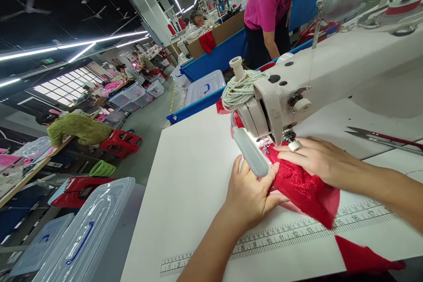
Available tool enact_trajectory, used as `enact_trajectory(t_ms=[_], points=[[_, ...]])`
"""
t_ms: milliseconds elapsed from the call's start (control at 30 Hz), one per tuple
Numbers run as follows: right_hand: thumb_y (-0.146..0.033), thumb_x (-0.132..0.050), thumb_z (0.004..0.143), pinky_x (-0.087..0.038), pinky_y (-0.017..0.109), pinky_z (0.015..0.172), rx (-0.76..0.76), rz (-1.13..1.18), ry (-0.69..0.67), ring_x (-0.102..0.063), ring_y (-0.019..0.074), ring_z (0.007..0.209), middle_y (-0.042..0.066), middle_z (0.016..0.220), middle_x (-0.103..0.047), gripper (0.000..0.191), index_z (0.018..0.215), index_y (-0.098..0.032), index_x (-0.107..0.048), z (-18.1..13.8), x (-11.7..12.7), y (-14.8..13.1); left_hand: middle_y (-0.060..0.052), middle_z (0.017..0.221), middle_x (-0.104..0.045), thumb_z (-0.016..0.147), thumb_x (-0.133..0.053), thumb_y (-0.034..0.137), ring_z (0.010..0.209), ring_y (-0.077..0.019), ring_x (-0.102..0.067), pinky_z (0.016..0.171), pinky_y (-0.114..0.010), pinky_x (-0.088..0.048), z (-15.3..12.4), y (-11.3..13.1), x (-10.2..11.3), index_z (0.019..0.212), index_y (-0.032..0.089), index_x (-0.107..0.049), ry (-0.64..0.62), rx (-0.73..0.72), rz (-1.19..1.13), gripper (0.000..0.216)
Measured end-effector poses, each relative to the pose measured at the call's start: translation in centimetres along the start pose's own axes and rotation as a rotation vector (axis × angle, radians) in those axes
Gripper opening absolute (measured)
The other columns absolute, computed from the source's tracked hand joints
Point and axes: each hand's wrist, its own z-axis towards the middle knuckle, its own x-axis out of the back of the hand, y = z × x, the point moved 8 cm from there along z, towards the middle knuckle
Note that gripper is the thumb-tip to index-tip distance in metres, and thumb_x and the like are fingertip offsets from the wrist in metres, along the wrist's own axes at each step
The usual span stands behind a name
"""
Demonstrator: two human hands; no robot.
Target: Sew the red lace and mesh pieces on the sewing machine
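A piece of red lace fabric point(306, 189) lies on the white sewing table point(191, 172), running under the head of a white sewing machine point(317, 75). My left hand point(249, 189) rests on the fabric's left edge, thumb and fingers pinching it just below the machine's small lamp point(251, 152). My right hand point(313, 156) lies flat on the fabric beside the presser foot, fingers pressed together and pointing at the needle. A loose red scrap point(361, 255) sits at the table's near edge.
A printed ruler point(297, 231) runs along the table front. Scissors point(380, 136) lie at the right. White cord point(239, 88) is wound on the machine. Clear plastic bins point(82, 233) stand at lower left. A person in pink point(267, 9) stands behind; others work farther off.
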Motion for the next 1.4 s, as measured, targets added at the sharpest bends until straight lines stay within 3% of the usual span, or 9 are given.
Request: enact_trajectory(t_ms=[67, 133, 233, 300, 433, 633, 1133, 1267, 1400], points=[[-0.011, -0.03, 0.105, -0.05, 0.038, 0.082, 0.069, -0.013, 0.018, -0.061, 0.0227, 0.1, 0.009, 0.12, -0.074, 0.041, 0.117, -0.02, -0.068, -0.2, 0.5, -0.7, -0.02, 0.133, -0.065, 0.103, -0.02, 0.072, 0.125, -0.0356, -0.056, 0.101, -0.054, -0.052, 0.2, 0.4, 0.2, 0.136, 0.012, -0.065, 0.03, -0.046, -0.049, 0.081], [-0.012, -0.029, 0.105, -0.048, 0.041, 0.088, 0.136, 0.004, 0.027, -0.062, 0.0231, 0.108, 0.007, 0.124, -0.073, 0.041, 0.113, -0.022, -0.069, -0.5, 0.6, -1.3, -0.02, 0.119, -0.069, 0.102, -0.019, 0.073, 0.113, -0.032, -0.063, 0.091, -0.046, -0.058, 0.4, 0.8, 0.3, 0.128, 0.006, -0.067, 0.036, -0.089, -0.121, 0.086], [-0.013, -0.028, 0.107, -0.045, 0.042, 0.091, 0.21, 0.036, 0.049, -0.064, 0.0216, 0.108, 0.007, 0.116, -0.076, 0.041, 0.098, -0.021, -0.067, -0.9, 0.6, -1.7, -0.015, 0.096, -0.07, 0.104, -0.018, 0.07, 0.085, -0.0245, -0.065, 0.074, -0.038, -0.059, 0.6, 1.2, 0.3, 0.116, 0.005, -0.07, 0.021, -0.096, -0.168, 0.083], [-0.012, -0.028, 0.107, -0.044, 0.04, 0.088, 0.218, 0.033, 0.075, -0.066, 0.0201, 0.102, 0.007, 0.106, -0.077, 0.04, 0.094, -0.02, -0.065, -1.0, 0.5, -1.7, -0.013, 0.089, -0.068, 0.105, -0.02, 0.067, 0.078, -0.0238, -0.063, 0.071, -0.038, -0.06, 0.6, 1.1, 0.3, 0.114, 0.005, -0.07, 0.016, -0.064, -0.155, 0.08], [-0.009, -0.03, 0.105, -0.043, 0.038, 0.082, 0.182, 0.021, 0.098, -0.066, 0.019, 0.093, 0.006, 0.101, -0.077, 0.039, 0.086, -0.02, -0.062, -0.9, 0.4, -1.4, -0.016, 0.094, -0.069, 0.105, -0.023, 0.065, 0.083, -0.0261, -0.065, 0.069, -0.04, -0.061, 0.3, 1.2, -0.1, 0.127, 0.002, -0.064, -0.024, -0.038, -0.146, 0.079], [-0.005, -0.034, 0.101, -0.043, 0.036, 0.079, 0.174, -0.005, 0.109, -0.065, 0.0189, 0.088, 0.005, 0.097, -0.077, 0.037, 0.079, -0.02, -0.059, -0.7, 0.8, -1.6, -0.025, 0.126, -0.067, 0.103, -0.032, 0.068, 0.102, -0.0301, -0.066, 0.074, -0.039, -0.061, -0.3, 1.3, -0.2, 0.134, 0.005, -0.063, -0.007, -0.06, -0.063, 0.077], [-0.007, -0.027, 0.106, -0.042, 0.035, 0.078, 0.165, -0.074, 0.111, -0.064, 0.0178, 0.087, 0.005, 0.101, -0.078, 0.043, 0.083, -0.02, -0.062, -0.6, 0.8, -1.3, -0.021, 0.128, -0.069, 0.1, -0.036, 0.073, 0.098, -0.0284, -0.064, 0.081, -0.041, -0.057, -0.1, 1.4, -0.2, 0.134, 0.01, -0.067, 0.035, -0.052, 0.067, 0.078], [-0.009, -0.037, 0.103, -0.042, 0.036, 0.08, 0.152, -0.046, 0.13, -0.065, 0.0192, 0.092, 0.003, 0.1, -0.077, 0.036, 0.084, -0.022, -0.064, -0.6, 0.5, -1.0, -0.02, 0.121, -0.072, 0.099, -0.041, 0.073, 0.1, -0.0294, -0.064, 0.08, -0.04, -0.056, -0.1, 1.1, -0.4, 0.137, 0.011, -0.065, 0.013, -0.037, 0.087, 0.077], [-0.005, -0.035, 0.101, -0.043, 0.038, 0.079, 0.139, -0.034, 0.134, -0.064, 0.0198, 0.094, 0.004, 0.108, -0.078, 0.038, 0.091, -0.021, -0.068, -0.6, 0.1, -0.7, -0.018, 0.117, -0.074, 0.1, -0.04, 0.072, 0.099, -0.0293, -0.065, 0.082, -0.041, -0.056, 0.1, 0.8, -0.3, 0.132, 0.012, -0.068, 0.023, 0.0, 0.101, 0.073]])
